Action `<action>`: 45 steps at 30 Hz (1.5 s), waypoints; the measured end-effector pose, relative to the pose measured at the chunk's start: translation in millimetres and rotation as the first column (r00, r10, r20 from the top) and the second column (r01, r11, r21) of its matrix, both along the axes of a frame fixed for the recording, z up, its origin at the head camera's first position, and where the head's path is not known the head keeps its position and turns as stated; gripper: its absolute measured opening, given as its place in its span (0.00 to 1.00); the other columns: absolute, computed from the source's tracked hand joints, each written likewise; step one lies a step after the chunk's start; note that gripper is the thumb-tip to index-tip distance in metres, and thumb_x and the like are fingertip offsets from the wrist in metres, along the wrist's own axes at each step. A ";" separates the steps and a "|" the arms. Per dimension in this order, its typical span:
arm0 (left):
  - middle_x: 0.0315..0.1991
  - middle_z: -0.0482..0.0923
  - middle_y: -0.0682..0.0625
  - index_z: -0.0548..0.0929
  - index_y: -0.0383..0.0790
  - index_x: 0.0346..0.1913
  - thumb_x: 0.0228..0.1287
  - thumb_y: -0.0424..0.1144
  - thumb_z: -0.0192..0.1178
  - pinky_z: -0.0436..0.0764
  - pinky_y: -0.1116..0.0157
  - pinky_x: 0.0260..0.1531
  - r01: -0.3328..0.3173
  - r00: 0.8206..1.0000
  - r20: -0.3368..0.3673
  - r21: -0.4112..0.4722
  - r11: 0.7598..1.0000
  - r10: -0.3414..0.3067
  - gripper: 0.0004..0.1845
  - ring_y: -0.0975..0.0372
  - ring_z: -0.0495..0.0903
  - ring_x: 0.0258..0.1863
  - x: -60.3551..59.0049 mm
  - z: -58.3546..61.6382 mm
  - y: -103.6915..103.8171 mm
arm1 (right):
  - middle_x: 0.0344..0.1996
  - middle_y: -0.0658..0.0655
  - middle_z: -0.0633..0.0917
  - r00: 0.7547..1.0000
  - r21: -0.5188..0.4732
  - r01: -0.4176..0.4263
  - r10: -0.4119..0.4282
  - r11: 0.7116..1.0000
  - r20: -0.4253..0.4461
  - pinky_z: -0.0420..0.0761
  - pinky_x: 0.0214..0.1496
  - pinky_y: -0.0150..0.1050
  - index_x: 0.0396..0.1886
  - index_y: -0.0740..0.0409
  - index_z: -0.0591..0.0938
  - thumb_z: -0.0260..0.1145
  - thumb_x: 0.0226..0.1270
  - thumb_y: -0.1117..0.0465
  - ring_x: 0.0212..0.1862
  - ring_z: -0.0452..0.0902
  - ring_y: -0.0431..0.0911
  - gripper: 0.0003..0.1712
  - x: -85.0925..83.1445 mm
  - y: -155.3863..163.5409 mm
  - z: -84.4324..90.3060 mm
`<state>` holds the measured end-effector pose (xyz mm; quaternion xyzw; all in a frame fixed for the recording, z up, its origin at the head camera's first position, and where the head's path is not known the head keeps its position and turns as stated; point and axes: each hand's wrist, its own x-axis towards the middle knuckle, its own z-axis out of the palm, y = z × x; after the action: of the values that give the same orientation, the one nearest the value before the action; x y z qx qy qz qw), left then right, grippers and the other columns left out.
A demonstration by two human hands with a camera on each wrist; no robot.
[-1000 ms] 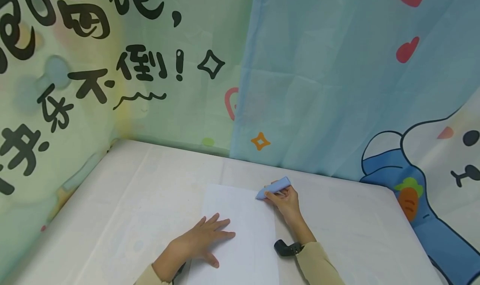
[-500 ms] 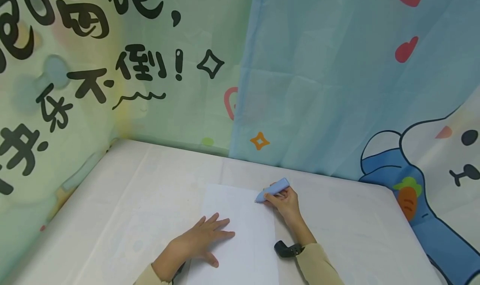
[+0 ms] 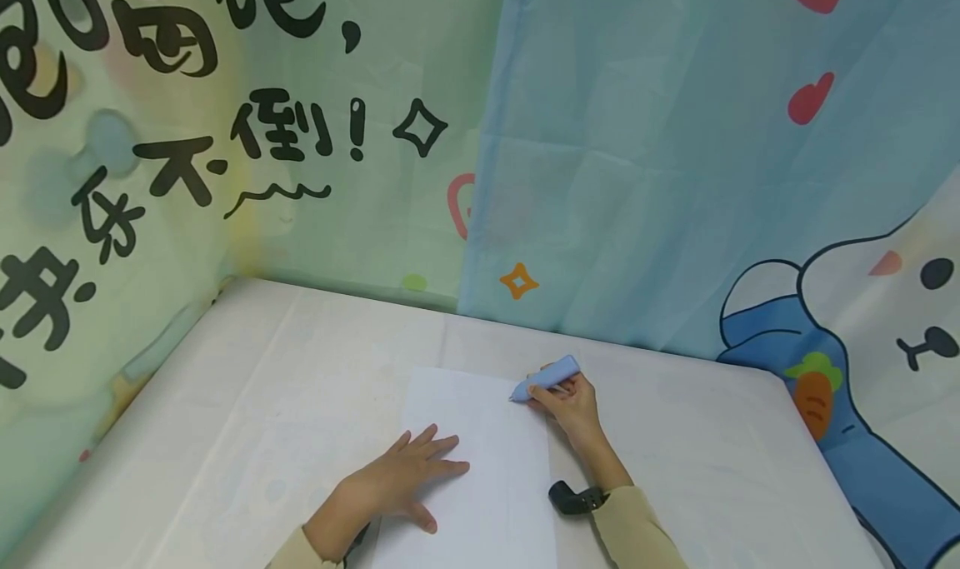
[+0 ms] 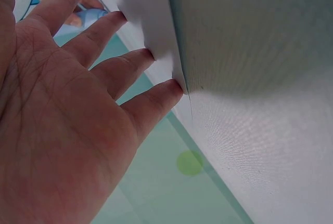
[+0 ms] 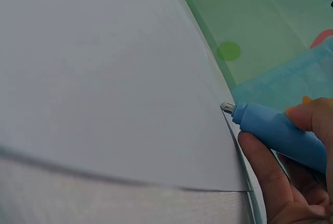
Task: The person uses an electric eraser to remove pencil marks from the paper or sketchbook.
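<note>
My right hand (image 3: 573, 406) pinches a light-blue, thick pen-shaped tool (image 3: 551, 377) between thumb and fingers near the far right corner of a white sheet of paper (image 3: 480, 436). In the right wrist view, the tool (image 5: 281, 133) has a narrow metallic tip, which is at or just above the paper's edge (image 5: 130, 89); contact is hard to tell. My left hand (image 3: 397, 477) rests on the sheet's left side with its fingers spread. Seen in the left wrist view, the left hand (image 4: 78, 104) has its fingertips against the paper (image 4: 148, 21). I see no clear marks on the sheet.
A white-covered table (image 3: 300, 386) carries the paper. Behind it hangs a light-blue curtain (image 3: 637, 177), and a green printed backdrop (image 3: 375, 236) stands at the left. A black wrist device (image 3: 576, 497) sits at the right cuff, beside the sheet.
The blue tool's tip dips slightly, then lifts a little. The left hand and the paper stay in place.
</note>
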<state>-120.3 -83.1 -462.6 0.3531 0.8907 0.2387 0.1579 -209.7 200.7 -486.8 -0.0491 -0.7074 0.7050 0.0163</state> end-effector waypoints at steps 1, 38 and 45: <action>0.73 0.61 0.43 0.73 0.47 0.68 0.42 0.45 0.74 0.54 0.41 0.70 0.001 1.000 -0.001 0.000 1.000 -0.001 0.43 0.44 0.51 0.75 0.0 0.1 0.2 | 0.51 0.73 0.81 1.000 0.000 -0.001 0.001 1.000 -0.001 0.86 0.43 0.38 0.55 0.74 0.68 0.64 0.56 0.81 0.37 0.85 0.37 0.26 0.1 0.1 0.1; 0.73 0.62 0.41 0.74 0.44 0.67 0.43 0.44 0.75 0.54 0.39 0.69 0.003 1.000 0.008 0.018 1.000 -0.003 0.42 0.42 0.52 0.74 -1.4 -1.4 0.0 | 0.42 0.63 0.83 0.998 0.038 -0.057 0.058 0.998 -0.012 0.86 0.39 0.39 0.55 0.77 0.68 0.64 0.56 0.81 0.38 0.86 0.42 0.26 10.3 2.4 -3.4; 0.73 0.62 0.42 0.74 0.45 0.67 0.43 0.44 0.75 0.55 0.39 0.69 0.005 1.000 -0.007 0.010 1.000 -0.005 0.42 0.43 0.52 0.74 -1.1 -1.4 0.7 | 0.44 0.66 0.83 0.998 0.047 -0.051 0.053 0.998 -0.025 0.86 0.40 0.38 0.55 0.77 0.69 0.65 0.56 0.80 0.39 0.86 0.42 0.26 10.5 3.4 0.0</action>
<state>-121.4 -82.4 -463.9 0.3571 0.8891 0.2415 0.1538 -199.3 204.1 -486.8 -0.0210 -0.7242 0.6892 0.0084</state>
